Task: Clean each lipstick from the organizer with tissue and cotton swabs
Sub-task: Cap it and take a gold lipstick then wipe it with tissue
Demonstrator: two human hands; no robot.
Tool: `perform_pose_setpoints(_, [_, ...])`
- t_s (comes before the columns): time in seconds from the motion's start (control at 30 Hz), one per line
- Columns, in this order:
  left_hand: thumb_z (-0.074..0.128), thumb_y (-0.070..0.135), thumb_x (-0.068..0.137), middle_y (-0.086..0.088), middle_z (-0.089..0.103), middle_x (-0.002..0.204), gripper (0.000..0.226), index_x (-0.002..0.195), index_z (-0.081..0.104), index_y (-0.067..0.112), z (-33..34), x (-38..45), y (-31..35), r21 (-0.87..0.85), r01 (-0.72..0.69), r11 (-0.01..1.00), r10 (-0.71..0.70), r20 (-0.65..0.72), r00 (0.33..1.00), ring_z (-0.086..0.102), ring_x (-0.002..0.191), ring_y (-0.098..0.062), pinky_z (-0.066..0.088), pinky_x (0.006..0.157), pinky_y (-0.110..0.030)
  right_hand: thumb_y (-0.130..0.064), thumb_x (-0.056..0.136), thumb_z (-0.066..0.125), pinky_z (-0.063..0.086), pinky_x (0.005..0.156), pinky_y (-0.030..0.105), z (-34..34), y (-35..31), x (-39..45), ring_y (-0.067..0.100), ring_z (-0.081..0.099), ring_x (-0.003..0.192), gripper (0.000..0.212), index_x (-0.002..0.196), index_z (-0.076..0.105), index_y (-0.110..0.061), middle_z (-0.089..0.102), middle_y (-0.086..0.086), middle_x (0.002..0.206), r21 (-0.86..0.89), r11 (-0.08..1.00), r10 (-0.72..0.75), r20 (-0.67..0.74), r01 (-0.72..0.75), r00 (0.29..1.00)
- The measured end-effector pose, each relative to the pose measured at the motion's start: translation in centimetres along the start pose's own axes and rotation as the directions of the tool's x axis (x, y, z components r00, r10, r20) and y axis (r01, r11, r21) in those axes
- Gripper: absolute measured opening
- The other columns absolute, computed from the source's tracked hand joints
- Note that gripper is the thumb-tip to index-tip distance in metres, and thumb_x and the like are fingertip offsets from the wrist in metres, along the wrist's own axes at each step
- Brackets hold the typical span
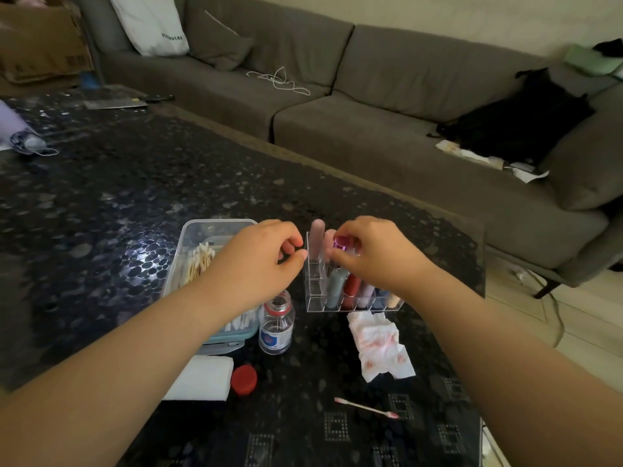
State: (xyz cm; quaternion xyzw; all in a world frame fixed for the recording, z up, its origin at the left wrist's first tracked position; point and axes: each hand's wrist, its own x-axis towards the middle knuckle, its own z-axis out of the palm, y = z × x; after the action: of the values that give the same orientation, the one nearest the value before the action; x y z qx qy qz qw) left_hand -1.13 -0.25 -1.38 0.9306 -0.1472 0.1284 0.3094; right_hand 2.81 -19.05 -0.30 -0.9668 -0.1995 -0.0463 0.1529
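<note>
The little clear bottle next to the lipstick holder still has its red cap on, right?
Not quite. The head view shows the small clear glass bottle standing open beside the clear acrylic lipstick organizer. Its round red cap lies off on the dark patterned table, just in front of the bottle.

One head-worn view, looking forward and down across the dark table [101, 203]. Both forearms reach in from the near edge, close under the lens. The grey sofa [371, 106] runs along the far side and right. Wide-angle bend at the edges.
</note>
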Motion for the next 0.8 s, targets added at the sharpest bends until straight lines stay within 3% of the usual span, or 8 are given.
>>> perform_pose_setpoints(0.07, [0.061, 0.026, 0.088, 0.008, 0.061, 0.091, 0.014, 0.099, 0.065, 0.019, -0.2, -0.4, 0.3, -0.006, -0.004, 1.000, 0.004, -0.005, 1.000, 0.058, 0.083, -0.007, 0.047, 0.072, -0.022, -0.033, 0.092, 0.057, 0.037, 0.068, 0.022, -0.1, -0.2, 0.1, 0.016, 0.055, 0.083, 0.013, 0.090, 0.059, -0.021, 0.051, -0.007, 0.083, -0.012, 1.000, 0.014, 0.000, -0.014, 1.000])
perform_pose_setpoints(0.2, [0.064, 0.024, 0.086, 0.010, 0.058, 0.090, 0.014, 0.099, 0.065, 0.020, -1.1, -1.3, 0.8, -0.026, -0.014, 1.000, 0.012, -0.077, 0.997, 0.057, 0.078, -0.005, 0.044, 0.067, -0.015, -0.033, 0.090, 0.060, 0.040, 0.067, 0.022, -3.3, -1.0, -0.3, 0.012, 0.055, 0.079, 0.017, 0.094, 0.065, -0.018, 0.056, -0.005, 0.084, -0.009, 1.000, -0.010, -0.164, 0.008, 0.986])
perform_pose_setpoints(0.33, [0.069, 0.020, 0.082, 0.015, 0.056, 0.082, 0.015, 0.097, 0.065, 0.023, -1.6, -3.6, 2.6, -0.066, -0.045, 0.997, 0.035, -0.140, 0.990, 0.055, 0.072, -0.003, 0.041, 0.065, -0.010, -0.036, 0.089, 0.061, 0.035, 0.053, 0.009, -6.8, -3.1, -3.3, 0.002, 0.051, 0.063, 0.013, 0.086, 0.061, -0.023, 0.055, -0.013, 0.071, 0.126, 0.991, 0.071, -0.300, -0.034, 0.951])
perform_pose_setpoints(0.47, [0.068, 0.031, 0.082, 0.021, 0.051, 0.097, 0.031, 0.112, 0.057, 0.029, -0.9, -6.8, 5.2, -0.167, -0.029, 0.986, 0.013, -0.093, 0.996, 0.050, 0.087, 0.009, 0.038, 0.074, -0.004, -0.038, 0.088, 0.061, 0.036, 0.043, 0.008, -6.7, -5.1, -8.0, -0.002, 0.047, 0.045, 0.018, 0.078, 0.065, -0.022, 0.053, -0.008, 0.055, 0.408, 0.905, 0.229, -0.230, -0.120, 0.946])
perform_pose_setpoints(0.57, [0.063, 0.041, 0.084, 0.025, 0.053, 0.101, 0.030, 0.111, 0.052, 0.037, 0.1, -9.3, 6.3, -0.285, 0.052, 0.957, -0.053, 0.004, 0.999, 0.048, 0.094, 0.016, 0.038, 0.076, -0.003, -0.039, 0.086, 0.062, 0.036, 0.044, 0.011, -4.9, -6.0, -11.3, 0.001, 0.043, 0.043, 0.026, 0.074, 0.067, -0.017, 0.055, -0.001, 0.053, 0.573, 0.806, 0.291, -0.164, -0.149, 0.943])
perform_pose_setpoints(0.7, [0.061, 0.038, 0.086, 0.016, 0.060, 0.079, 0.013, 0.097, 0.064, 0.033, 1.6, -12.2, 6.2, -0.354, 0.122, 0.927, -0.090, 0.106, 0.990, 0.054, 0.079, 0.007, 0.038, 0.064, -0.009, -0.032, 0.087, 0.063, 0.033, 0.044, 0.011, -1.9, -5.8, -14.3, 0.001, 0.039, 0.043, 0.024, 0.072, 0.069, -0.013, 0.050, -0.002, 0.053, 0.691, 0.690, 0.362, -0.073, -0.215, 0.929])
perform_pose_setpoints(0.8, [0.057, 0.038, 0.087, 0.015, 0.054, 0.064, 0.008, 0.080, 0.058, 0.037, 1.9, -13.3, 5.8, -0.331, 0.120, 0.936, -0.068, 0.163, 0.984, 0.051, 0.067, 0.005, 0.036, 0.058, -0.012, -0.031, 0.088, 0.063, 0.034, 0.043, 0.010, -1.0, -5.6, -15.2, 0.001, 0.039, 0.042, 0.026, 0.071, 0.068, -0.011, 0.051, -0.005, 0.050, 0.709, 0.665, 0.356, -0.022, -0.236, 0.934])
